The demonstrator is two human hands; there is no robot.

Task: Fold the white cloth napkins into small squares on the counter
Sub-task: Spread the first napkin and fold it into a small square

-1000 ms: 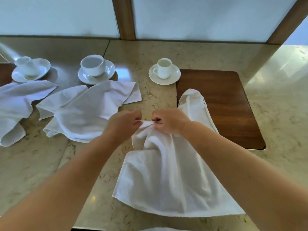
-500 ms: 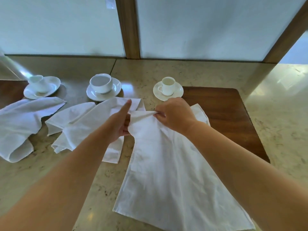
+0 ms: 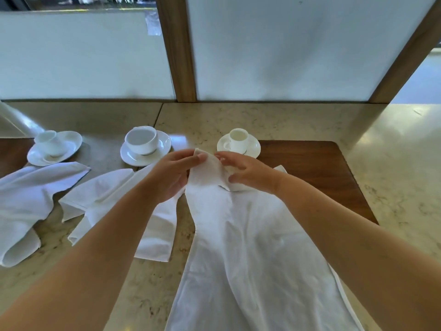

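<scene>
Tabletop [image 3: 393, 163]: pale marbled stone, filling the lower two thirds of the frame, with a seam running back from the centre.
Window panels [image 3: 286, 48]: frosted glass across the top of the frame, split by a brown wooden post [image 3: 176, 48].
Napkin in hand [image 3: 250, 259]: white cloth, spread from the bottom centre of the frame and narrowing upward to a gathered top end at centre; its lower part lies flat on the tabletop, its right edge over the wooden board.
Wooden board [image 3: 322, 168]: dark brown, rounded corners, right of centre, flush in the tabletop.
Middle napkin [image 3: 114, 201]: crumpled, unfolded, left of centre, partly under the left forearm.
Left napkin [image 3: 26, 201]: crumpled, at the left edge of the frame, just beside the middle napkin.
Left hand [image 3: 176, 175]: at centre, fingers and thumb closed on the left side of the gathered top end.
Right hand [image 3: 248, 172]: just right of it, fingers curled, pinching the same end from the right.
Large cup and saucer [image 3: 143, 143]: white, above the left hand.
Tipped cup and saucer [image 3: 53, 145]: white, upper left, cup leaning on its saucer.
Small cup and saucer [image 3: 238, 140]: white, above the right hand, at the board's far left corner.
</scene>
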